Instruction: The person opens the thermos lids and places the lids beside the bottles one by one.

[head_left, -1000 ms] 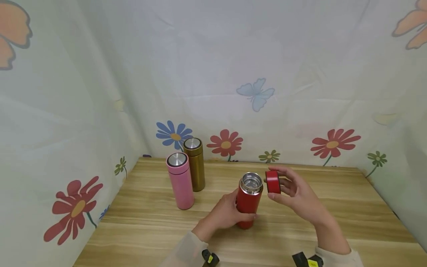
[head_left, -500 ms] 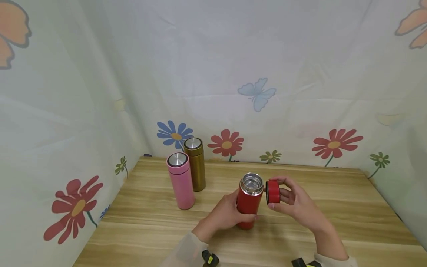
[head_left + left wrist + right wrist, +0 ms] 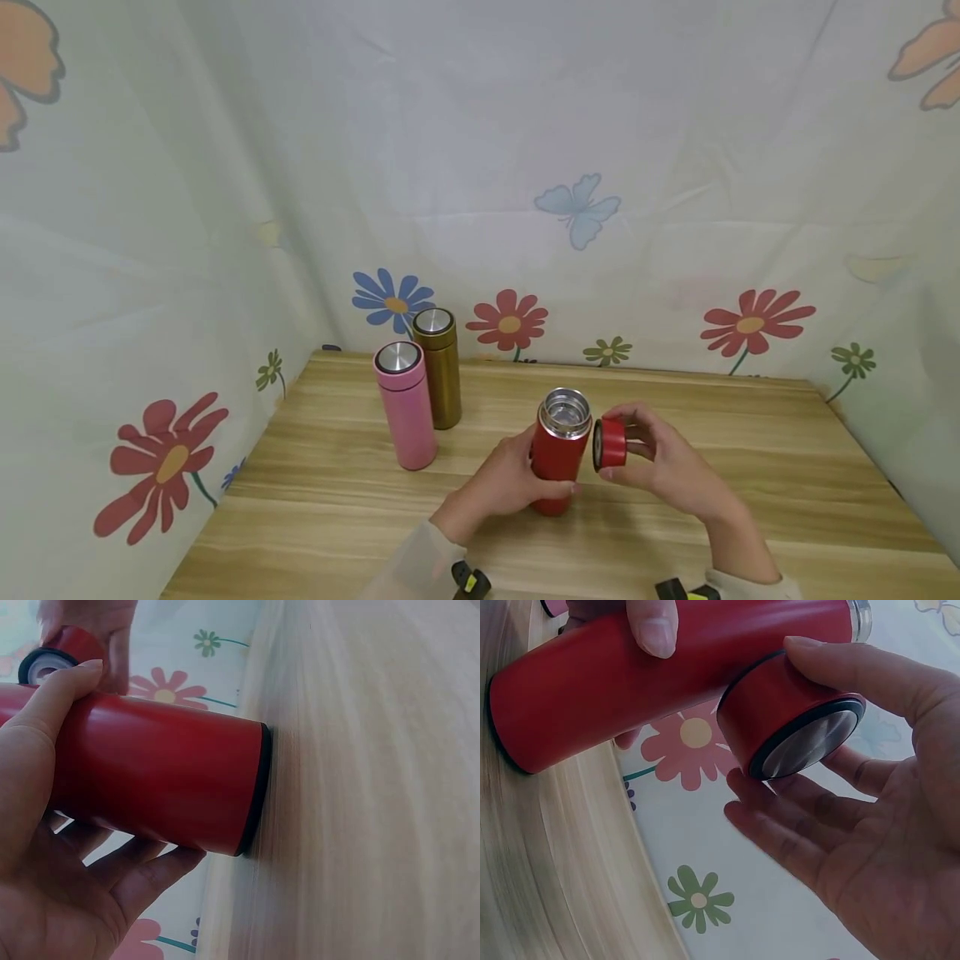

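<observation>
Lowering the red lid (image 3: 613, 442) it pinches, the right hand (image 3: 673, 468) leaves uncovered the red bottle (image 3: 559, 456) that the left hand (image 3: 508, 479) grips.

From above, the uncapped red bottle (image 3: 558, 458) was freely accessible, while the left hand (image 3: 506, 481) blocked its left side and the red lid (image 3: 613, 442), gripped by the right hand (image 3: 667, 462) just beside it, obstructed its right. The pink bottle (image 3: 408, 417) and the gold bottle (image 3: 447, 385), close together, barred passage farther left; a corridor of tabletop (image 3: 495, 408) separated them from the red bottle, and broader room lay right of the right hand, backed by the flowered curtain (image 3: 675, 208).
</observation>
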The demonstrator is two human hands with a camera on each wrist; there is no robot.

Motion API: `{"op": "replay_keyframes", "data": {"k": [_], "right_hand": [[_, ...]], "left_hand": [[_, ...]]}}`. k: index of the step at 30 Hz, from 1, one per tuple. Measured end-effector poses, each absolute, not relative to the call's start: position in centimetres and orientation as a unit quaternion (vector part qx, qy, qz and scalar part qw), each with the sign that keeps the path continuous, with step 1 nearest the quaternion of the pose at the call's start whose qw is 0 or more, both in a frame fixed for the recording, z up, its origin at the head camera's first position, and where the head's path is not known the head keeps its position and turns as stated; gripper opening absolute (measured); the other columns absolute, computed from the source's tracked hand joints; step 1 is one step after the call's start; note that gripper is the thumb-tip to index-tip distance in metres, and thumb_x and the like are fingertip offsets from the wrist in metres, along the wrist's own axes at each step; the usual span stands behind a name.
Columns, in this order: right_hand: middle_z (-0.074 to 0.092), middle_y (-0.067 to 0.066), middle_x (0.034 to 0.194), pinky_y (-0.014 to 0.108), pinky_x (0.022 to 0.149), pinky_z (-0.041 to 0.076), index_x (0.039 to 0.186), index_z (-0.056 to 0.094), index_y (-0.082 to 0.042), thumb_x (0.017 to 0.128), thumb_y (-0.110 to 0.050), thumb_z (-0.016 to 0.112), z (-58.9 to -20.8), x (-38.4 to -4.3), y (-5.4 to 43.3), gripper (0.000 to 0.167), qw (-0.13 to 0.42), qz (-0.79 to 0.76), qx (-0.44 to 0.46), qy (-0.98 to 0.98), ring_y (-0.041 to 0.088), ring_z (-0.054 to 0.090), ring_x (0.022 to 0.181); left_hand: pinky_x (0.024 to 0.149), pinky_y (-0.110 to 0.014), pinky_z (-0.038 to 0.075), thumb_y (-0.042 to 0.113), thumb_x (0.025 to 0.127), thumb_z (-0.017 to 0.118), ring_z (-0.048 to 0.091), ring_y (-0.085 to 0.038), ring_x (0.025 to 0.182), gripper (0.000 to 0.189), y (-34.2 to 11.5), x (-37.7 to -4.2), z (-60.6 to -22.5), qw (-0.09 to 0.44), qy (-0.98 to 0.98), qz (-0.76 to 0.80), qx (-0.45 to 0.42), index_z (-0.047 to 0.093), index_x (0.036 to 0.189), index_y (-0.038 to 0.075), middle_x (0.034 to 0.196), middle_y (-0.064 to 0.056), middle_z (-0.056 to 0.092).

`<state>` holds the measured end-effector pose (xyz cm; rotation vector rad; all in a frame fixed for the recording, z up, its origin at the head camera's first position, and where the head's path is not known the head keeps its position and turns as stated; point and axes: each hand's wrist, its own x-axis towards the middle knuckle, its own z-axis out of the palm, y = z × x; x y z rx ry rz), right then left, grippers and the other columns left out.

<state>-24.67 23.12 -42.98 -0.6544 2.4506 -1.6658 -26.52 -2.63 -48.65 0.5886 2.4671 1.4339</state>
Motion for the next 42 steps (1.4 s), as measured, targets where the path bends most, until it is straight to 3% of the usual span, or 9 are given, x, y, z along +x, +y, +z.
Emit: {"op": "replay_keyframes", "data": {"k": [5, 19, 27, 42], "right_hand": [[0.065, 0.008, 0.124, 0.029, 0.094, 0.056, 0.13, 0.055, -0.014, 0.075, -0.021, 0.094, -43.2, -24.9, 23.1, 0.067, 0.044, -0.516, -0.212, 0.829, 0.03, 0.063, 0.113], [0.063, 0.015, 0.123, 0.033, 0.089, 0.059, 0.131, 0.053, -0.005, 0.078, -0.016, 0.09, -43.5, -25.1, 23.0, 0.066, 0.099, -0.501, -0.206, 0.835, 0.03, 0.064, 0.109], [0.066, 0.014, 0.125, 0.042, 0.091, 0.06, 0.137, 0.055, -0.006, 0.079, -0.019, 0.091, -44.3, -25.5, 22.9, 0.069, 0.121, -0.489, -0.197, 0.841, 0.028, 0.065, 0.11], [0.067, 0.014, 0.121, 0.045, 0.092, 0.06, 0.136, 0.058, -0.002, 0.075, -0.017, 0.092, -44.8, -25.4, 22.5, 0.071, 0.116, -0.459, -0.19, 0.86, 0.029, 0.065, 0.11]], "left_hand": [[0.105, -0.043, 0.054, 0.05, 0.082, 0.086, 0.064, -0.005, 0.115, 0.071, -2.7, -26.6, -48.7, 0.113, 0.84, 0.49, 0.203, 0.048, 0.141, 0.041, 0.129, 0.018, 0.066], [0.105, -0.042, 0.054, 0.052, 0.079, 0.087, 0.065, -0.004, 0.115, 0.073, -2.7, -26.6, -48.8, 0.118, 0.835, 0.498, 0.202, 0.049, 0.141, 0.041, 0.128, 0.018, 0.067], [0.106, -0.043, 0.053, 0.05, 0.08, 0.088, 0.064, -0.005, 0.117, 0.073, -2.8, -26.8, -49.0, 0.118, 0.837, 0.495, 0.203, 0.048, 0.141, 0.041, 0.129, 0.017, 0.067], [0.108, -0.047, 0.052, 0.042, 0.079, 0.09, 0.064, -0.007, 0.118, 0.074, -2.9, -26.8, -49.0, 0.122, 0.841, 0.485, 0.209, 0.048, 0.14, 0.04, 0.13, 0.017, 0.066]]}}
